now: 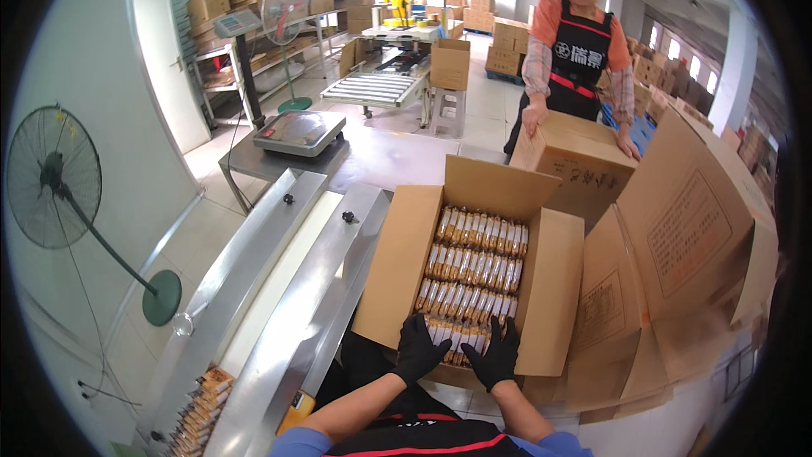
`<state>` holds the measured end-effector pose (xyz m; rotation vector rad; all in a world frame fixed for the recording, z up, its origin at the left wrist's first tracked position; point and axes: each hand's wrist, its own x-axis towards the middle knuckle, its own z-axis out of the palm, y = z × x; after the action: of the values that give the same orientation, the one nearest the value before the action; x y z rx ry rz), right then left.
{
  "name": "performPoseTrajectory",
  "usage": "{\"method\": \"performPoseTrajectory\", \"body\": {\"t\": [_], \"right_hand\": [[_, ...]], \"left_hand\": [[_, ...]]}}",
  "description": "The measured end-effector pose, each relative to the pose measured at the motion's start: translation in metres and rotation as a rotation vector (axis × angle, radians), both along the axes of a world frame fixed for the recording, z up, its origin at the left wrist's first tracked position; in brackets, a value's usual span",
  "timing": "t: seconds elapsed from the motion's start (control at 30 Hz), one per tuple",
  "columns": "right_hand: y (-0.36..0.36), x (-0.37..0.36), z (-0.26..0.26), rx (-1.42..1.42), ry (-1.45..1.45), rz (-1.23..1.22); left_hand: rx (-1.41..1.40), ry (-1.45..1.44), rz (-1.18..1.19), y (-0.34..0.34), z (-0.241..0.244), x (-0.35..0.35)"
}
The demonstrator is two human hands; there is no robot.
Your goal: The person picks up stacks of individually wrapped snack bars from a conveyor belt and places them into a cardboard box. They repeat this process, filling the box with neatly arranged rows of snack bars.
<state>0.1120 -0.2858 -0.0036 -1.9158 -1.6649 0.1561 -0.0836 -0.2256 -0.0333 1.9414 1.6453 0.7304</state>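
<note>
Before me stands an open cardboard box (398,254), its flaps folded outward. Several rows of small clear-wrapped packets (472,265) with pale labels fill it, standing on edge. Both my hands wear black gloves and reach into the near end of the box. My left hand (421,346) lies at the left end of the nearest row of packets, and my right hand (494,353) is at its right end. The row sits between the two hands, pressed from both sides.
A metal-sided conveyor channel (295,304) runs at left, holding more wrapped packets (202,416). Flattened or open cartons (685,247) stand close at right. Beyond, a co-worker (580,57) rests both hands on a carton (574,152). A platform scale (300,132) is on the steel table (387,152).
</note>
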Motion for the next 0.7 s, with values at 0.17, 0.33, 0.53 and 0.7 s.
{"method": "performPoseTrajectory", "body": {"t": [0.17,0.33,0.53,0.7], "right_hand": [[0.004,0.009,-0.013,-0.001,-0.194,0.034],[0.019,0.018,-0.008,-0.126,-0.111,0.102],[0.017,0.011,0.005,-0.218,-0.116,0.180],[0.023,-0.021,0.006,-0.167,-0.282,0.088]], "left_hand": [[0.110,0.105,-0.033,0.003,-0.015,0.007],[-0.031,-0.193,-0.064,0.021,-0.020,-0.003],[0.045,-0.136,-0.050,0.006,-0.025,-0.003],[0.181,-0.177,-0.100,-0.026,-0.020,-0.019]]}}
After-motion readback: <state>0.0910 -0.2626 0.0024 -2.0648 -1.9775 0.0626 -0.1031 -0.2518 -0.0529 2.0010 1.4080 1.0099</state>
